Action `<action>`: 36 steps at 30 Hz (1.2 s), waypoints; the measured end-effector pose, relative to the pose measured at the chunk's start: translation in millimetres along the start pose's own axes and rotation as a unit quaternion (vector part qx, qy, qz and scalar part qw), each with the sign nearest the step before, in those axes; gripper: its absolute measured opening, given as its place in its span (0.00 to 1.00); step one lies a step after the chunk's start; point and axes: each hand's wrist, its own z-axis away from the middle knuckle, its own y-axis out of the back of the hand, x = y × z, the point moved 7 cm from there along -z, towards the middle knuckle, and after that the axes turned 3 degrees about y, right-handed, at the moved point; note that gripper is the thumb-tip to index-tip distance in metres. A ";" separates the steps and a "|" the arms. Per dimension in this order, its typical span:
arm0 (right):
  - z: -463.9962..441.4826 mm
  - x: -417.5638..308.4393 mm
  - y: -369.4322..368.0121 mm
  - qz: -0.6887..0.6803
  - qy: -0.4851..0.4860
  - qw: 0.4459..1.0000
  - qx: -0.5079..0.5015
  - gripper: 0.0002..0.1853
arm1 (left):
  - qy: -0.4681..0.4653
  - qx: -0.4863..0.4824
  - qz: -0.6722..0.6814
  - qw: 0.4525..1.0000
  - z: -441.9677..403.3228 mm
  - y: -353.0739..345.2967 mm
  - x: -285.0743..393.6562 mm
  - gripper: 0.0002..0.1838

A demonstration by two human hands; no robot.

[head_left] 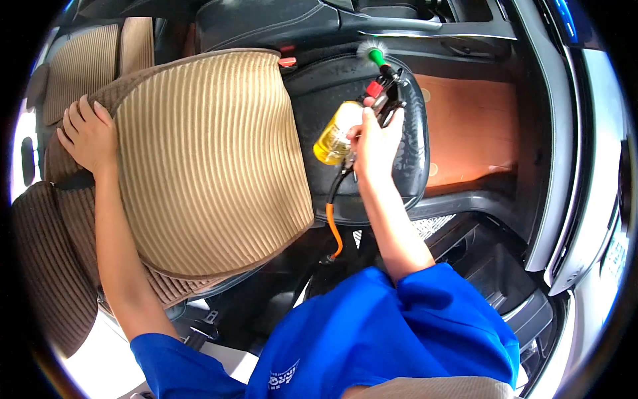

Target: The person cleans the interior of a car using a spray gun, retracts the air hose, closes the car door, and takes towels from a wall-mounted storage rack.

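My right hand (377, 143) is wrapped round the handle of a spray cleaning gun (392, 83) over the black seat cushion (316, 100). A clear bottle (330, 143) with yellow liquid hangs tilted from it. Its green nozzle (377, 57), ringed by pale bristles, points away from me at the cushion's far edge. Below the grip, an orange hose (335, 229) runs down. My left hand (91, 136) lies on the brown border at the top of the backrest, which wears a ribbed beige cover (212, 159). Its fingers are stretched out and slightly apart.
A red seat-belt buckle (287, 62) stands behind the cushion. To the right lies a brown floor mat (472, 130) in the footwell, beside the door sill (545, 133). Another beige-covered seat (83, 66) is at the upper left, with the centre console (399, 23) at the top.
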 end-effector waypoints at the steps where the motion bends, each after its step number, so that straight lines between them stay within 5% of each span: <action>1: -5.8 -6.5 9.4 0.020 -0.022 1.000 -0.008 0.17 | -0.007 -0.001 -0.001 1.000 -0.8 -1.4 -0.2 0.18; 6: -44.7 -45.7 87.2 -0.009 -0.073 0.997 -0.030 0.11 | -0.003 -0.059 0.022 0.998 -1.1 9.7 17.3 0.18; 8: -66.0 -63.4 119.4 -0.009 -0.070 0.997 -0.032 0.10 | -0.018 -0.023 0.321 0.947 3.3 64.7 70.8 0.19; 9: -78.8 -62.7 133.2 -0.011 -0.087 0.996 -0.029 0.10 | -0.023 -0.034 0.471 0.881 7.0 98.9 101.0 0.22; 11: -105.3 -55.7 155.8 -0.021 -0.119 0.993 -0.008 0.10 | 0.104 -0.356 0.675 0.638 52.2 109.7 220.9 0.27; 13: -132.9 -44.6 167.7 -0.054 -0.159 0.986 -0.008 0.09 | 0.125 -0.544 0.635 0.534 93.9 134.9 350.4 0.44; 14: -144.7 -36.0 171.3 -0.086 -0.203 0.975 -0.010 0.08 | 0.178 -0.598 0.681 0.384 121.1 139.1 414.7 0.54; 15: -156.0 -30.8 169.4 -0.113 -0.229 0.966 -0.043 0.10 | 0.204 -0.596 0.692 0.353 145.3 149.4 458.4 0.58; 18: -190.5 -24.4 159.0 -0.105 -0.286 0.947 -0.098 0.09 | 0.210 -0.762 0.426 0.440 129.1 210.8 475.6 0.75; 26: -240.1 -23.5 134.7 -0.103 -0.394 0.886 -0.223 0.08 | 0.164 -0.765 0.437 0.444 130.0 201.8 491.1 0.75; 30: -224.0 7.1 110.0 -0.269 -0.515 0.781 -0.229 0.09 | 0.151 -0.766 0.430 0.453 130.4 202.3 491.6 0.76; 36: -201.0 -0.9 119.6 -0.275 -0.477 0.817 -0.171 0.11 | 0.131 -0.775 0.417 0.456 126.4 200.4 491.1 0.76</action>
